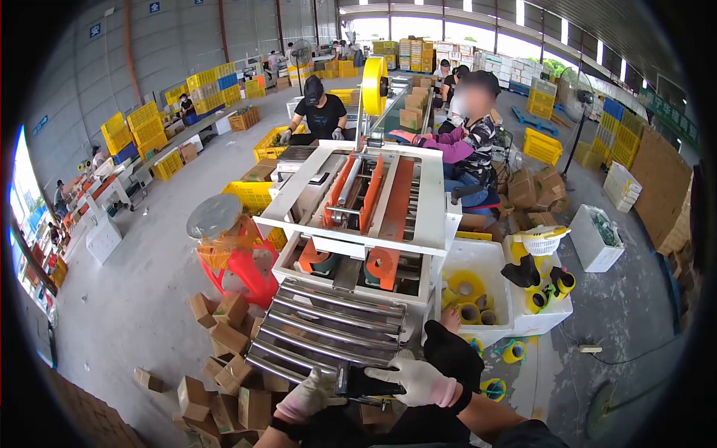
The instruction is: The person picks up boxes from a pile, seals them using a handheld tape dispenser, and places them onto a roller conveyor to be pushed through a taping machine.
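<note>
Left hand (310, 396), right hand (415, 380) both gripping one black device (364, 383) beside one roller conveyor (328, 328).

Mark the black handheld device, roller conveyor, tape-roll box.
Black flat handheld device (357, 381): head view, its top face.
Steel roller conveyor (332, 328): head view, middle rollers.
White foam box of yellow tape rolls (478, 257): head view, bare inner wall.
</note>
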Tool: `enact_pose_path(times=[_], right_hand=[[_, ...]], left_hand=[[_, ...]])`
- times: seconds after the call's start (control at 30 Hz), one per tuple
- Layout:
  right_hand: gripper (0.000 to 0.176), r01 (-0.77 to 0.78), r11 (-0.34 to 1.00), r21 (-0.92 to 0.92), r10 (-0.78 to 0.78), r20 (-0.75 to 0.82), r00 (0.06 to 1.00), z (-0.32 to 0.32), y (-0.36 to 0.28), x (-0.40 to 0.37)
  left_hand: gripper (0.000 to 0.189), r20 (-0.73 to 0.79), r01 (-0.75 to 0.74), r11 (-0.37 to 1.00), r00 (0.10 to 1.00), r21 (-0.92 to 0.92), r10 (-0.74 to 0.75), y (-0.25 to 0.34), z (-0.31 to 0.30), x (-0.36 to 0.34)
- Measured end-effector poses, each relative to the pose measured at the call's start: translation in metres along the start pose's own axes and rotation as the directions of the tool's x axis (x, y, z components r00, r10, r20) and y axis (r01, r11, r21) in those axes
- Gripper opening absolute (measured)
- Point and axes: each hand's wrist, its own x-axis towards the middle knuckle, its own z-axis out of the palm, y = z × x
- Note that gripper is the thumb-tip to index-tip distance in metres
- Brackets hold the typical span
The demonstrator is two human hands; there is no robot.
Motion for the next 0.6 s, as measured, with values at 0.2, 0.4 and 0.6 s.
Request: enact_pose_path(times=[0.2,0.4,0.6], right_hand=[[0.083,-0.062,0.998,-0.02,0.063,0.046,0.997,-0.007,-0.005,-0.014],[0.083,-0.065,0.994,-0.084,0.072,0.074,0.995,-0.007,-0.006,-0.015],[0.081,-0.077,0.995,-0.066,0.081,0.066,0.994,-0.014,-0.01,-0.007]], left_hand=[[0.025,-0.035,-0.043,0.999,0.998,0.02,0.044,-0.022,-0.001,0.015],[0.015,-0.062,-0.009,0.996,0.998,0.088,0.014,-0.025,-0.004,0.017],[0.016,-0.154,-0.043,0.974,0.985,0.221,0.079,-0.021,0.009,0.021]])
